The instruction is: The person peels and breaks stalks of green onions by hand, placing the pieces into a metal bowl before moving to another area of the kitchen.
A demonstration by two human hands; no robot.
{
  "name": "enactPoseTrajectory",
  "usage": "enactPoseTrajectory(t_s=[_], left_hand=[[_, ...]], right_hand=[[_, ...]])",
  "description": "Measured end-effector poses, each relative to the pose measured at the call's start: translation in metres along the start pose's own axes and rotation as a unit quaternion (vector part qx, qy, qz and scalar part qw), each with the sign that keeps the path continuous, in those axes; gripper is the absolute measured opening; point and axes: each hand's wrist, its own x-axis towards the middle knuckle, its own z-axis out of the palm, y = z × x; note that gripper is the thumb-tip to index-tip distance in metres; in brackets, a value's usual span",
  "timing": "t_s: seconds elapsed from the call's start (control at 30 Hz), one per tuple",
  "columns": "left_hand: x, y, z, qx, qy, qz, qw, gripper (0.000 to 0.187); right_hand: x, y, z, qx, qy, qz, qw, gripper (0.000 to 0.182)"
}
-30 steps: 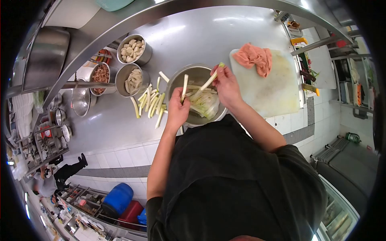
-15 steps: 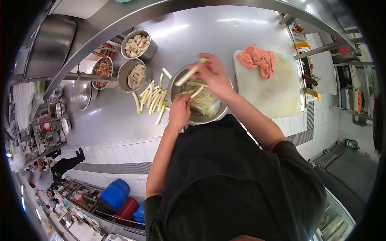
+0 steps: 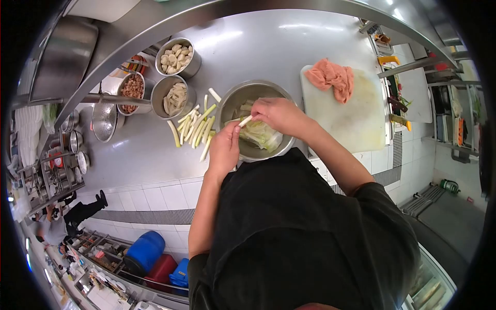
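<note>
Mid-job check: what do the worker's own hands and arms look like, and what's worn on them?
The bare left hand and bare right hand show no glove, watch or bracelet. Both forearms are uncovered. Short, dark cloth sleeves end near the elbows, joining a plain black cloth garment.

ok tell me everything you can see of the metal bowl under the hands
The metal bowl is round, wide and open-topped, shiny and silvery, probably steel. It sits upright on the metal counter, just left of the white cutting board. Leafy pale-green pieces lie inside. The left hand and right hand, holding a pale stalk, hide parts of it; whether they touch it is unclear.
</note>
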Motion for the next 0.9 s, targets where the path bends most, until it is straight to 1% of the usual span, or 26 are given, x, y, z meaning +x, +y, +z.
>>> enactPoseTrajectory(t_s=[0.03,0.1,0.13,0.2,0.23,0.3,0.33,0.4,0.43,0.47,0.5,0.53,0.57,0.6,0.63,0.7,0.73,0.8,0.83,0.9], left_hand=[[-0.001,0.003,0.0,0.001,-0.002,0.001,1.0,0.026],[-0.003,0.008,-0.001,-0.022,0.028,0.037,0.999,0.025],[-0.004,0.01,-0.003,-0.02,0.028,0.038,0.999,0.025],[-0.005,0.014,-0.007,-0.051,0.017,0.016,0.998,0.025],[-0.006,0.015,-0.007,-0.05,0.017,0.017,0.998,0.025],[-0.006,0.016,-0.008,-0.059,0.016,0.011,0.998,0.028],[-0.006,0.012,-0.006,-0.058,0.017,0.013,0.998,0.028],[-0.005,0.006,-0.001,-0.241,0.003,-0.005,0.97,0.031],[-0.005,0.004,0.002,-0.241,0.003,-0.004,0.97,0.031],[-0.005,0.009,0.003,-0.343,0.004,-0.055,0.938,0.031],[-0.005,0.012,0.004,-0.44,0.004,-0.106,0.892,0.032],[-0.004,0.012,0.002,-0.44,0.006,-0.105,0.892,0.032],[-0.004,0.012,0.001,-0.531,-0.021,-0.13,0.837,0.032],[-0.004,0.011,-0.001,-0.615,-0.049,-0.155,0.771,0.032],[-0.005,0.007,-0.002,-0.616,-0.048,-0.155,0.771,0.032],[-0.006,-0.003,-0.003,-0.686,-0.168,-0.168,0.687,0.035],[-0.007,-0.006,-0.001,-0.687,-0.168,-0.168,0.687,0.035],[-0.008,-0.005,0.002,-0.735,-0.215,-0.129,0.63,0.039],[-0.008,-0.004,0.001,-0.735,-0.216,-0.13,0.629,0.039],[-0.003,0.002,-0.006,-0.757,-0.224,-0.112,0.603,0.041]], right_hand=[[-0.001,0.0,0.0,0.001,0.002,0.001,1.0,0.014],[-0.002,0.001,0.0,-0.026,0.021,-0.053,0.998,0.012],[-0.002,0.002,0.004,-0.026,0.023,-0.053,0.998,0.012],[-0.003,0.006,0.011,-0.076,0.097,-0.145,0.982,0.012],[-0.003,0.006,0.013,-0.076,0.099,-0.145,0.982,0.012],[-0.002,0.001,0.015,-0.075,0.143,-0.149,0.976,0.014],[-0.002,-0.003,0.015,-0.075,0.145,-0.15,0.975,0.014],[-0.003,-0.016,0.016,-0.134,0.257,-0.162,0.943,0.018],[-0.004,-0.021,0.017,-0.134,0.258,-0.163,0.943,0.018],[-0.005,-0.025,0.018,-0.163,0.288,-0.153,0.931,0.02],[-0.006,-0.028,0.02,-0.19,0.317,-0.143,0.918,0.022],[-0.007,-0.031,0.022,-0.19,0.317,-0.144,0.918,0.022],[-0.008,-0.032,0.024,-0.191,0.326,-0.13,0.917,0.023],[-0.008,-0.032,0.026,-0.191,0.334,-0.116,0.916,0.024],[-0.009,-0.031,0.027,-0.191,0.334,-0.116,0.916,0.024],[-0.008,-0.028,0.028,-0.166,0.337,-0.124,0.918,0.026],[-0.007,-0.026,0.029,-0.166,0.337,-0.124,0.918,0.026],[-0.004,-0.02,0.032,-0.031,0.266,-0.135,0.954,0.027],[-0.006,-0.021,0.035,-0.031,0.266,-0.133,0.954,0.027],[-0.009,-0.024,0.04,0.02,0.185,-0.114,0.976,0.026]])
